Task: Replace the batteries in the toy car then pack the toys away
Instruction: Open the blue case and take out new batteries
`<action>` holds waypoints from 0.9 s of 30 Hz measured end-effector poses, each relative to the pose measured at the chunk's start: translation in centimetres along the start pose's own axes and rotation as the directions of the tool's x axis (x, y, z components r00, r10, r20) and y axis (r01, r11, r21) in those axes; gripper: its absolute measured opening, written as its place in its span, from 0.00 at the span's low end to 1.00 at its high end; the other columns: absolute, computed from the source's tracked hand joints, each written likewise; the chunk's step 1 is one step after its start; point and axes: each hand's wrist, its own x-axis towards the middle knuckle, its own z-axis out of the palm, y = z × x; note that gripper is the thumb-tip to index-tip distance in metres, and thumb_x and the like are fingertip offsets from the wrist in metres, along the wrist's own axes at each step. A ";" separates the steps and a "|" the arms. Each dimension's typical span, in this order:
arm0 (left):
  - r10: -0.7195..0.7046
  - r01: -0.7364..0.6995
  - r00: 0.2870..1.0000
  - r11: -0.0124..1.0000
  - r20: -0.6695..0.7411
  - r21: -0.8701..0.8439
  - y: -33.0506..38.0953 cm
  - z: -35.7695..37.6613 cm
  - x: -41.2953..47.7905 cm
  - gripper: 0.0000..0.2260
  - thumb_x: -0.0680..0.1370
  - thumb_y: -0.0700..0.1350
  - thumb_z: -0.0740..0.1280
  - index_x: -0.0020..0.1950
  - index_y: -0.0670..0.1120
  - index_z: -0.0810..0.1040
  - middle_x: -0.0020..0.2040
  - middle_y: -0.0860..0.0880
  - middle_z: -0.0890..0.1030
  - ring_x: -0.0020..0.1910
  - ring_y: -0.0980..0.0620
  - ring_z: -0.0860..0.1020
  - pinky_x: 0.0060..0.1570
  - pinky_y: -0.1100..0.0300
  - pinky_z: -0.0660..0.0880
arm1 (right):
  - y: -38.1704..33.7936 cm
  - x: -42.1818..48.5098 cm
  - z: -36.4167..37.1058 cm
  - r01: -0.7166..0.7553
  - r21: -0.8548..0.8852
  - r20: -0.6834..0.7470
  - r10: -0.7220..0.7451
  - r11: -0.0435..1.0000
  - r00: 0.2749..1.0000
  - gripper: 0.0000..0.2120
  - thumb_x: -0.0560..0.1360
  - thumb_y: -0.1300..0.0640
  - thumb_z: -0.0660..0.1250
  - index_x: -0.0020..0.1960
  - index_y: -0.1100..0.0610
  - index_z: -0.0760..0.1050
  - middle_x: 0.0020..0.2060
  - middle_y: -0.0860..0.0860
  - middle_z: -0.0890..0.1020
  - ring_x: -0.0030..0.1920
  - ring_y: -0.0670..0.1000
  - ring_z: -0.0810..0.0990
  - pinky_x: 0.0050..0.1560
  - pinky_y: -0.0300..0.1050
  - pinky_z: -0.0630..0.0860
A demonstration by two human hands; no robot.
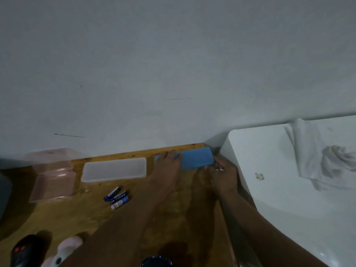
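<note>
A flat blue box [198, 158] lies at the far right corner of the wooden table [173, 209], against the wall. My left hand [167, 166] rests on its left end with fingers over the top. My right hand [223, 176] grips its right near corner. Several small batteries [116, 197], blue and one white, lie loose mid-table. A translucent white lid [114, 169] lies flat near the wall. A pink clear container [52, 174] stands at the left. A dark toy with red spots [23, 249] and a pink and white toy [65, 251] sit at the near left edge.
A white appliance top [289, 199] adjoins the table on the right, with a crumpled white cloth [323, 157] on it. A pale wall rises behind the table. A dark round object [157, 262] shows at the bottom edge.
</note>
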 end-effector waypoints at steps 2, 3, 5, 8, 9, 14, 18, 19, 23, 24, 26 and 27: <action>-0.011 0.009 0.999 0.998 0.045 0.055 0.2 -0.2 0.5 0.27 0.79 0.38 0.61 0.76 0.41 0.56 0.74 0.40 0.60 0.73 0.38 0.58 0.72 0.44 0.60 | 0.6 0.5 0.4 0.012 -0.041 -0.004 -0.012 0.999 1.000 0.17 0.77 0.54 0.66 0.65 0.58 0.72 0.52 0.47 0.76 0.51 0.42 0.71 0.36 0.14 0.62; -0.016 0.011 0.998 0.996 0.059 0.087 0.4 -0.1 0.6 0.26 0.79 0.36 0.60 0.76 0.39 0.56 0.74 0.38 0.60 0.73 0.37 0.58 0.72 0.42 0.61 | 0.7 0.6 0.6 0.011 -0.051 -0.004 -0.011 0.999 1.000 0.18 0.77 0.53 0.66 0.65 0.57 0.72 0.52 0.46 0.75 0.51 0.42 0.70 0.35 0.14 0.62; -0.013 0.004 0.999 0.984 0.050 0.179 0.8 0.1 0.8 0.24 0.80 0.34 0.57 0.75 0.35 0.55 0.73 0.33 0.60 0.72 0.33 0.59 0.70 0.41 0.62 | 1.0 0.7 0.9 -0.007 -0.053 0.002 0.007 0.999 1.000 0.16 0.77 0.52 0.66 0.63 0.56 0.72 0.54 0.48 0.77 0.49 0.43 0.72 0.35 0.18 0.66; 0.002 -0.008 1.000 0.963 0.024 0.271 1.9 0.1 0.7 0.22 0.80 0.31 0.54 0.73 0.29 0.55 0.71 0.27 0.61 0.71 0.29 0.61 0.69 0.40 0.65 | 0.7 0.2 0.8 0.017 0.022 -0.071 -0.015 1.000 0.997 0.14 0.76 0.54 0.68 0.59 0.57 0.75 0.48 0.47 0.78 0.47 0.45 0.75 0.34 0.24 0.69; 0.008 -0.016 1.000 0.956 0.027 0.291 2.3 0.0 0.8 0.22 0.80 0.31 0.54 0.73 0.28 0.55 0.71 0.26 0.60 0.70 0.28 0.61 0.68 0.40 0.66 | 0.5 -0.1 0.7 0.033 0.046 -0.091 -0.028 0.998 0.995 0.14 0.76 0.55 0.68 0.59 0.57 0.76 0.48 0.47 0.78 0.47 0.46 0.76 0.35 0.25 0.69; 0.088 -0.095 0.995 0.902 0.036 0.422 2.7 0.9 2.0 0.22 0.77 0.29 0.60 0.68 0.23 0.60 0.65 0.20 0.64 0.65 0.25 0.68 0.64 0.38 0.71 | 0.1 -0.8 0.6 0.102 0.136 -0.122 -0.085 0.985 0.989 0.15 0.73 0.56 0.72 0.59 0.58 0.78 0.51 0.50 0.83 0.48 0.47 0.80 0.41 0.25 0.72; 0.127 -0.146 0.989 0.860 0.071 0.490 2.9 0.7 2.1 0.21 0.77 0.28 0.59 0.68 0.21 0.58 0.64 0.19 0.63 0.64 0.24 0.68 0.63 0.37 0.71 | 0.3 -0.4 0.7 0.088 0.123 -0.087 -0.078 0.988 0.993 0.14 0.74 0.54 0.70 0.58 0.57 0.77 0.52 0.51 0.83 0.50 0.49 0.81 0.39 0.25 0.70; 0.140 -0.162 0.987 0.848 0.081 0.504 3.0 0.6 2.0 0.21 0.77 0.27 0.58 0.68 0.21 0.57 0.65 0.19 0.63 0.64 0.23 0.68 0.64 0.37 0.70 | 0.4 -0.3 0.7 0.072 0.130 -0.084 -0.061 0.989 0.995 0.13 0.75 0.54 0.70 0.58 0.56 0.77 0.52 0.51 0.83 0.51 0.50 0.81 0.40 0.26 0.70; 0.163 -0.201 0.980 0.806 0.118 0.557 2.9 0.0 2.0 0.18 0.77 0.28 0.58 0.66 0.22 0.62 0.63 0.21 0.67 0.62 0.25 0.71 0.63 0.38 0.71 | 0.4 -0.2 0.8 0.062 0.141 -0.110 -0.046 0.988 0.993 0.13 0.74 0.56 0.71 0.57 0.58 0.79 0.51 0.52 0.83 0.50 0.51 0.82 0.43 0.31 0.73; 0.169 -0.219 0.976 0.807 0.140 0.548 2.8 -0.3 2.0 0.17 0.78 0.29 0.59 0.66 0.25 0.66 0.62 0.24 0.71 0.60 0.27 0.73 0.63 0.40 0.72 | 0.4 -0.2 0.8 0.069 0.142 -0.115 -0.053 0.987 0.992 0.13 0.74 0.57 0.71 0.57 0.58 0.79 0.51 0.52 0.83 0.50 0.51 0.82 0.43 0.30 0.73; 0.205 -0.263 0.964 0.831 0.170 0.491 2.4 -1.3 1.9 0.14 0.78 0.35 0.61 0.63 0.34 0.74 0.58 0.35 0.79 0.56 0.37 0.78 0.59 0.47 0.75 | 0.2 -0.3 0.6 0.070 0.147 -0.112 -0.054 0.987 0.992 0.13 0.74 0.57 0.71 0.58 0.58 0.79 0.51 0.52 0.83 0.50 0.50 0.81 0.42 0.29 0.72; 0.215 -0.271 0.961 0.860 0.175 0.432 2.2 -2.0 1.9 0.14 0.78 0.38 0.62 0.62 0.37 0.76 0.56 0.39 0.80 0.55 0.41 0.78 0.56 0.50 0.76 | 0.1 -0.3 0.5 0.061 0.152 -0.102 -0.046 0.986 0.994 0.13 0.74 0.58 0.71 0.58 0.58 0.78 0.51 0.52 0.83 0.49 0.49 0.81 0.42 0.29 0.72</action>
